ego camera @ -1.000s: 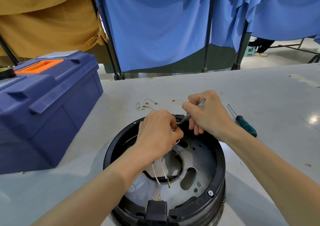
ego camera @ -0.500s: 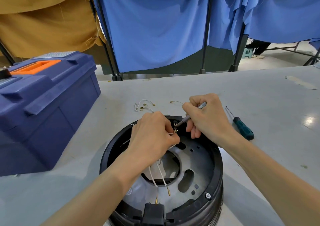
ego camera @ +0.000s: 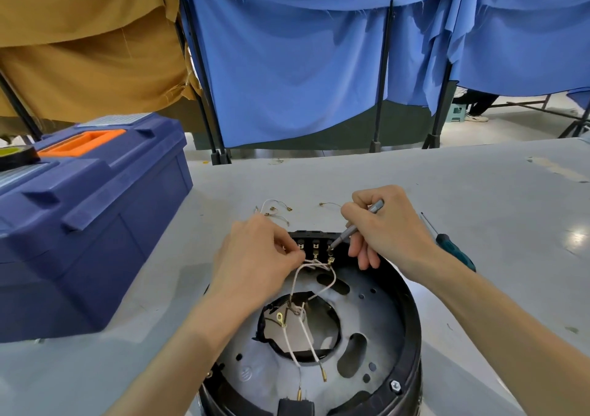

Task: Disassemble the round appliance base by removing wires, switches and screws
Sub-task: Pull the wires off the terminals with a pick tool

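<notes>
Pinching white wires [ego camera: 314,266] with my left hand [ego camera: 255,256], I'm gripping a slim grey tool [ego camera: 344,235] in my right hand [ego camera: 389,227], tip at brass terminals [ego camera: 316,253] on the round black base [ego camera: 412,336].

Bright, even light, with a white glare patch near the right edge of the pale grey tabletop [ego camera: 479,192]. Shadows are soft. Wide-angle bowing shows at the borders; focus is sharp throughout.

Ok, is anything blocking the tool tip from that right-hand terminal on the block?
Nothing visible does. The grey tool in the right hand has its tip at the rightmost terminal of the terminal block. The left hand pinches the white wires to the left; they loop just below the tip, not across it.
</notes>
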Demonstrator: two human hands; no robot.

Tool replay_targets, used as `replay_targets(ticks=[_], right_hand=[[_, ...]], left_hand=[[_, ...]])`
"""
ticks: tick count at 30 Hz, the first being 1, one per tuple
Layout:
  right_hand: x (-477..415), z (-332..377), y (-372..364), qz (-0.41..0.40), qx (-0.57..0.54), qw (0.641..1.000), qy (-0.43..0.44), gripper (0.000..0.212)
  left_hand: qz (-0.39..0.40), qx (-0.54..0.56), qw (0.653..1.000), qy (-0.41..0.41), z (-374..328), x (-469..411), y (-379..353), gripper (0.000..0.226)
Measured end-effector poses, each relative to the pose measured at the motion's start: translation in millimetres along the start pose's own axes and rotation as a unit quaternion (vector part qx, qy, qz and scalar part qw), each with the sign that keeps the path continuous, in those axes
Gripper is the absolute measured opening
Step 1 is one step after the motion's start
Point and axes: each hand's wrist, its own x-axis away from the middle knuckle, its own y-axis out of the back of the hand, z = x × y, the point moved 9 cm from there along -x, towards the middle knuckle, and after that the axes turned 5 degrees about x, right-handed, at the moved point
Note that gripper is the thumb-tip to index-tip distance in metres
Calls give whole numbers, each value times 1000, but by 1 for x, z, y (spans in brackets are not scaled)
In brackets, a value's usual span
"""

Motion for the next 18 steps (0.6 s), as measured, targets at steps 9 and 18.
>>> replay_targets(ticks=[9, 18], right_hand=[[-2, 18, -23, -4, 51, 997, 59, 40], [8, 20, -18, -3, 75, 994, 78, 31]], left_hand=[[54, -23, 998, -26, -9, 2, -18, 13], [117, 69, 991, 17, 6, 4, -33, 25]])
